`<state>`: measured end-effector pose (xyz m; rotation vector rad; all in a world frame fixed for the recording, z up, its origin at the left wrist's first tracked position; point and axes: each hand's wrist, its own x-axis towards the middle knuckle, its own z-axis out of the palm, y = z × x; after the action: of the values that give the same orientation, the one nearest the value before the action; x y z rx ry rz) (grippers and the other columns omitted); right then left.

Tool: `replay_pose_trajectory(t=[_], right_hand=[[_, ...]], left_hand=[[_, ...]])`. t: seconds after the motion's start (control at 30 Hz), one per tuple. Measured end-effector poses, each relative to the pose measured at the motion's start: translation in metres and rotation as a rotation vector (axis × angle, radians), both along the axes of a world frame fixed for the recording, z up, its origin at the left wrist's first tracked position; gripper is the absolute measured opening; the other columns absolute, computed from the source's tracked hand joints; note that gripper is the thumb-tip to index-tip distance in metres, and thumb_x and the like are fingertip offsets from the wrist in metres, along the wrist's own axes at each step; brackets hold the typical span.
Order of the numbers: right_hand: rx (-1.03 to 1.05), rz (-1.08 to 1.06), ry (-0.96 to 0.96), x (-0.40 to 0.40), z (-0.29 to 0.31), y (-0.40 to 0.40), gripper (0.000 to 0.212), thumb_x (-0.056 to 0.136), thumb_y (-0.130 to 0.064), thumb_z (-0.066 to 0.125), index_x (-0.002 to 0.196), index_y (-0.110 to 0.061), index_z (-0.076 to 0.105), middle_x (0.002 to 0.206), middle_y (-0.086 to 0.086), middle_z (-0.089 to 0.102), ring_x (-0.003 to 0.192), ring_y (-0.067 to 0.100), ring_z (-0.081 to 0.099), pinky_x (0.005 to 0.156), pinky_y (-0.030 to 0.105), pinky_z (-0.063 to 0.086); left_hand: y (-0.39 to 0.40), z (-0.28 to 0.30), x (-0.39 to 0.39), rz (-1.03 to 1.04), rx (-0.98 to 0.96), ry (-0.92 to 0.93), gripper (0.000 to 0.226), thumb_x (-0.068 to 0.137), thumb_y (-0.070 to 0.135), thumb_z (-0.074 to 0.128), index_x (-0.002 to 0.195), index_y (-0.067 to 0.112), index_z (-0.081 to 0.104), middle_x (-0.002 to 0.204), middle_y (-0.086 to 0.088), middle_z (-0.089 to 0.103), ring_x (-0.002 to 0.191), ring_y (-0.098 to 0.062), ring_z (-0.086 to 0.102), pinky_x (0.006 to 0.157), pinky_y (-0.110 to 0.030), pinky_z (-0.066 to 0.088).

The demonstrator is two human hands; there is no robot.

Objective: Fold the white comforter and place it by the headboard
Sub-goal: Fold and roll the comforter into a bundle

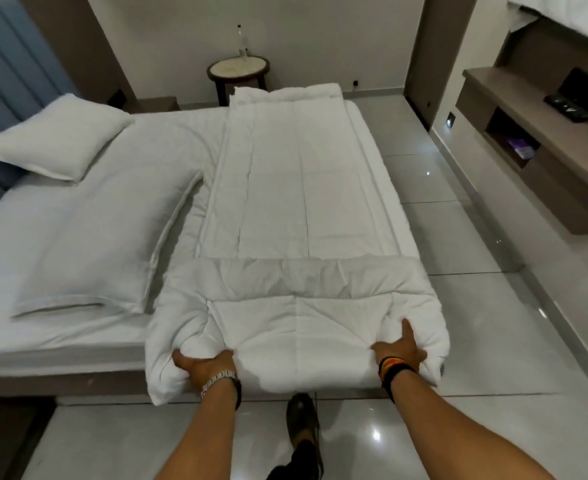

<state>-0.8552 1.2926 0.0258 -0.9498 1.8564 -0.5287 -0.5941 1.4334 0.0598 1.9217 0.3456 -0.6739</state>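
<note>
The comforter [296,188] is soft white cloth, matt, quilted in stitched panels and puffy where it is creased near the edge. The sheet [168,140] and the pillows [57,136] are the same matt white cloth, finely wrinkled. The floor [458,188] is pale glossy tile that mirrors the lights. The headboard [5,88] looks like padded blue fabric in ribbed panels. The shelf [541,133] looks like matt brown wood. A watch [218,378] has a shiny metal band.

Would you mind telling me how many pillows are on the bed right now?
2: one pillow by the blue headboard, one long pillow mid-bed, left of the comforter. None appears hidden.
</note>
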Motion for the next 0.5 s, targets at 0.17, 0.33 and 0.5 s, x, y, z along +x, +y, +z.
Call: replay_pose_trajectory(t=[0.17,0.33,0.5], right_hand=[[-0.075,-0.012,-0.030,0.033,0.055,-0.040,0.082,0.093,-0.013,0.069,0.159,-0.037,0.026,0.167,0.017,0.000,0.137,0.048,0.040,0.113,0.044,0.036],[-0.343,-0.036,-0.170,0.090,0.103,-0.146,0.084,0.086,-0.023,0.079,0.157,-0.023,0.036,0.159,0.018,0.024,0.137,0.037,0.045,0.113,0.033,0.036],[-0.667,0.017,-0.021,0.141,0.082,-0.242,0.083,0.096,-0.044,0.066,0.163,-0.033,0.018,0.170,0.008,0.011,0.156,0.023,0.017,0.123,0.039,0.021]], left_hand=[[-0.030,0.040,0.030,0.103,-0.116,0.107,0.110,0.091,0.034,0.072,0.159,0.045,-0.014,0.169,-0.012,0.007,0.145,-0.040,0.033,0.117,-0.052,0.032],[-0.126,0.064,0.096,-0.182,-0.270,-0.149,0.111,0.088,0.039,0.076,0.160,0.045,-0.009,0.169,-0.011,0.019,0.147,-0.035,0.035,0.118,-0.051,0.031],[-0.217,0.034,0.152,-0.637,-0.387,-0.392,0.075,0.103,0.052,0.050,0.160,0.052,0.002,0.168,0.010,0.024,0.150,-0.015,0.029,0.116,-0.033,0.026]])
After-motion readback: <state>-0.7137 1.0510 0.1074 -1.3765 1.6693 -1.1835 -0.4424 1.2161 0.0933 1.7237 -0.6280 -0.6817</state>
